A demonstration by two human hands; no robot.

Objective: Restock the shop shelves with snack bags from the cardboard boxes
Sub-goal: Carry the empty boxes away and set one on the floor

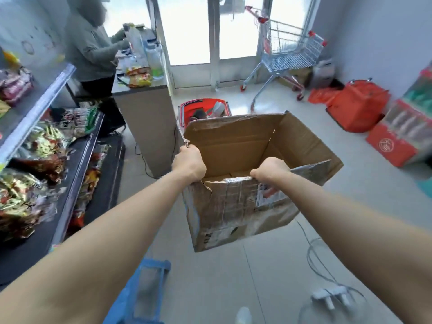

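Gripping the near rim of the open cardboard box (236, 206), my left hand (189, 165) and right hand (271, 169) had fingers curled closed over its edge, holding it above the floor at frame centre. Snack bags (25, 197) lay on the shelves (77, 169) at the left edge.

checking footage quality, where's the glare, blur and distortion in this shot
Head view: the glass doors are blown out white; the person at the counter is blurred; wide-angle stretch bows the shelves; box and both hands, left, right, stay fairly sharp.
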